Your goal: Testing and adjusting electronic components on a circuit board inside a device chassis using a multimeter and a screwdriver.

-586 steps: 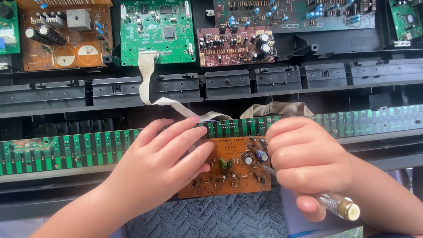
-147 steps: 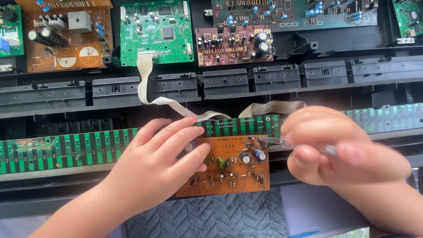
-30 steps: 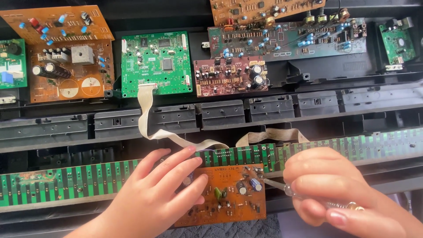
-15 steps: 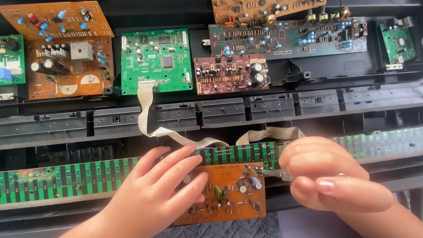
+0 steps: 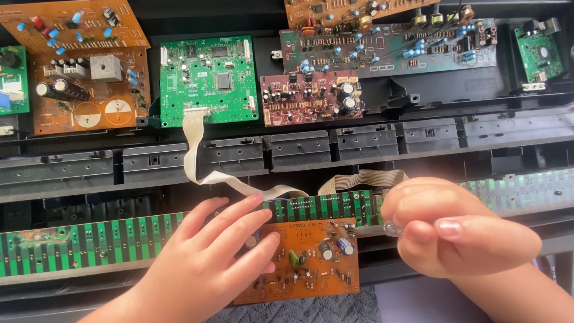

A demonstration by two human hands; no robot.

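I see a large black frame (image 5: 371,146) that fills the view, with a row of black plastic blocks across its middle. Along the frame runs a long green strip board (image 5: 89,242), from 9 o'clock toward 3 o'clock, passing behind both hands.

At 12 o'clock lie several circuit boards: a brown board (image 5: 84,84) at 10 o'clock, a square green board (image 5: 206,81) beside it, a small dark red board (image 5: 311,98) just right of that, and a long dark board (image 5: 394,51) at 1 o'clock. A flat grey ribbon cable (image 5: 197,161) goes from the green board down to the strip.

My left hand (image 5: 203,269) lies flat at 7 o'clock, its fingers spread wide and pressing the left part of the small orange board (image 5: 311,269). This orange board sits at 6 o'clock, just below the green strip and touching it.

My right hand (image 5: 454,230) is at 4 o'clock, the fingers closed narrow around a screwdriver (image 5: 393,228). Only its clear handle end shows between the fingers, near the right upper corner of the orange board. I cannot tell where the tip is.
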